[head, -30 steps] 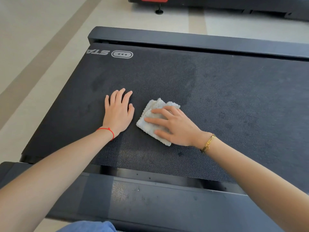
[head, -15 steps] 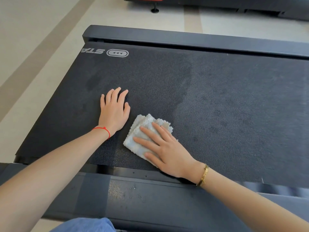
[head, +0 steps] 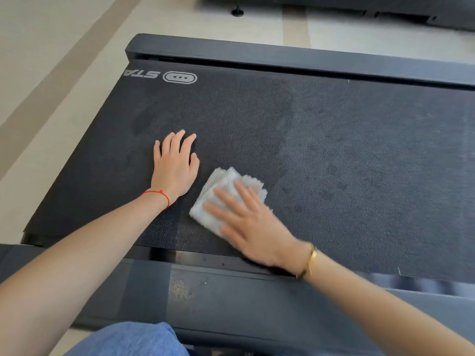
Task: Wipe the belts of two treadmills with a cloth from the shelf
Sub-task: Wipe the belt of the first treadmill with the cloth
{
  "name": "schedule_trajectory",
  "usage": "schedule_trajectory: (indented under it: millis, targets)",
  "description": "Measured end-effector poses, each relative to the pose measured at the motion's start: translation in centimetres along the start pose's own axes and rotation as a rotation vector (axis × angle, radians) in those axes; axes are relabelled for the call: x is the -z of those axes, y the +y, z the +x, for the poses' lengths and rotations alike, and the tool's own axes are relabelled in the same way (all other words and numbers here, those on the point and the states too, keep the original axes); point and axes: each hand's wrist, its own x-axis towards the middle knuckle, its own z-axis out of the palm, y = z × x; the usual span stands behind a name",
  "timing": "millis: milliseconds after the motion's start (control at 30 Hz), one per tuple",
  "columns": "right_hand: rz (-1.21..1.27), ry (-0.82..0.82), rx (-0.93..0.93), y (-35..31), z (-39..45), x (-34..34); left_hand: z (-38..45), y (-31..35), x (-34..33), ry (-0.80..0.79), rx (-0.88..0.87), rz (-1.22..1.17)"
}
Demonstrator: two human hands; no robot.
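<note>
While the left hand (head: 174, 168) rests flat, fingers together, the right hand (head: 253, 227) presses spread fingers on a folded white terry cloth (head: 221, 186) near the dark textured treadmill belt's (head: 334, 150) near edge, mid-wipe; unwiped belt lies right.

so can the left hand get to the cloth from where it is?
Probably yes. The left hand lies flat on the belt just beside the cloth, with bare belt between them. The right hand covers much of the cloth, leaving its near edge exposed.
</note>
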Motion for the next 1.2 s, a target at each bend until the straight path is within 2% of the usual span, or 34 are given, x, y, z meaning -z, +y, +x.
schedule_trajectory:
  millis: [67, 167, 300, 367, 433, 600, 700, 767, 867, 933, 1000, 1100, 1200]
  targets:
    - [0.071, 0.014, 0.043, -1.6, -1.7, -0.6, 0.0, -0.1, 0.1, -0.005, -0.005, -0.003]
    - [0.022, 0.058, 0.036, 0.1, -1.7, -0.2, -0.1, -0.2, 0.0, -0.012, -0.015, -0.017]
    - [-0.067, 0.138, -0.244, 6.8, 1.0, 1.8, 0.0, -0.4, -0.2, -0.008, -0.019, -0.021]
    - [-0.013, 0.136, -0.48, 9.7, 2.4, 2.8, 0.0, -0.4, -0.1, -0.019, -0.018, -0.022]
    - [0.044, 0.129, -0.571, 10.1, 3.2, 3.0, 0.1, -0.3, 0.0, -0.02, -0.017, -0.03]
    - [0.005, 0.086, -0.212, 5.9, 0.4, 1.7, 1.2, -0.2, 0.7, 0.016, -0.059, 0.043]
    - [0.038, 0.077, -0.19, 7.3, -1.3, 1.7, 2.4, 0.9, 1.2, 0.06, -0.097, 0.023]
    - [0.008, 0.112, -0.296, 10.4, -0.7, 2.1, 2.8, 2.1, 1.3, 0.041, -0.155, 0.018]
    - [-0.018, 0.131, -0.611, 15.7, 1.7, 3.8, 3.6, 4.3, 0.8, -0.013, -0.214, 0.035]
    - [0.01, 0.119, -0.736, 17.1, 3.6, 4.4, 4.4, 5.7, 0.3, -0.035, -0.228, 0.034]
    - [0.008, 0.102, -0.703, 15.9, 5.1, 4.0, 5.2, 6.9, -0.2, -0.041, -0.237, 0.034]
    - [-0.024, 0.091, -0.485, 13.0, 4.4, 3.0, 6.1, 8.0, -1.0, -0.034, -0.221, 0.026]
    - [-0.012, 0.042, -0.287, 13.1, 1.2, 3.2, 7.0, 8.2, -1.6, -0.023, -0.2, -0.007]
